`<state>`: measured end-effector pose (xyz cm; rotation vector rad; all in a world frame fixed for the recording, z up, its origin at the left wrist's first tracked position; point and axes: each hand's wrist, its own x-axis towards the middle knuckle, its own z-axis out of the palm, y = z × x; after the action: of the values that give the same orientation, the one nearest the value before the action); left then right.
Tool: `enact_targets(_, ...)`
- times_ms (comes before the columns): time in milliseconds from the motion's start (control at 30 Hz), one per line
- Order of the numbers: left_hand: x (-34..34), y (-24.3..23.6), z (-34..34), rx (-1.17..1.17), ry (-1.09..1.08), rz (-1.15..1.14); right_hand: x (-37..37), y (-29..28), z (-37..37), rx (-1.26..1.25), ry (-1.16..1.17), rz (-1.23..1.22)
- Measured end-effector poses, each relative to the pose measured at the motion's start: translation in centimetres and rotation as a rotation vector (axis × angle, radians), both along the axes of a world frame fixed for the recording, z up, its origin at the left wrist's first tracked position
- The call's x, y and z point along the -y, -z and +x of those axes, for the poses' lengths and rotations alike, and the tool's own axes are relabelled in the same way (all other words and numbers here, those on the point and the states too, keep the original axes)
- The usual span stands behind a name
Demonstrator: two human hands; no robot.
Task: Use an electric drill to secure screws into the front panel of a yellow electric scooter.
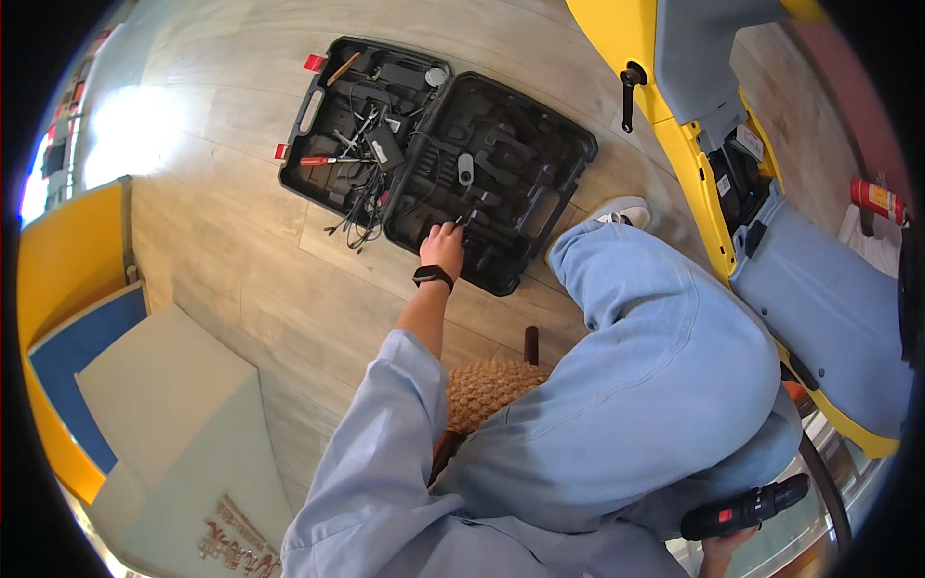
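An open black plastic tool case (pixel 570 144) lies on the floor ahead of me. My left hand (pixel 443 249), a black watch on its wrist, reaches to the near edge of the case's right half. Its fingers are drawn together at a moulded recess; what they pinch is too small to make out. Low at the right, my right hand (pixel 729 544) is wrapped around a black handheld power tool (pixel 747 509) with a red label, and is partly hidden by it. In the case's left half lie a red-handled screwdriver (pixel 316 161), a black box (pixel 384 147) and tangled cables (pixel 361 207).
A large yellow and grey machine (pixel 819 308) with an open compartment stands at my right. Beyond it is a red fire extinguisher (pixel 877 199). A woven stool (pixel 487 390) is under me. Pale and yellow panels (pixel 173 376) stand at the left.
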<state>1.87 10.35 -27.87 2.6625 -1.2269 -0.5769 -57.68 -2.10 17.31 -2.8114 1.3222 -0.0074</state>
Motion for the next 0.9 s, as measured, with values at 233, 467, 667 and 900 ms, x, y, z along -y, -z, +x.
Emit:
enact_targets(233, -1.4, 2.1, 0.6, -0.020, -0.037, 0.056, 0.7, 0.8, -1.1, 0.144, 0.217, 0.231)
enact_targets(467, -3.3, 2.9, 0.6, -0.102, 0.005, 0.098, 1.2, 1.3, 1.2, 0.170, 0.290, 0.286)
enact_targets(667, -1.9, 1.9, -0.4, -0.051, 0.027, 0.209, 1.6, 2.7, 6.2, 0.940, 0.951, 0.692)
enact_targets(900, -2.7, 2.5, 0.2, -0.058, -0.049, 0.271, 2.1, 3.9, 6.3, 0.115, 0.324, 0.392)
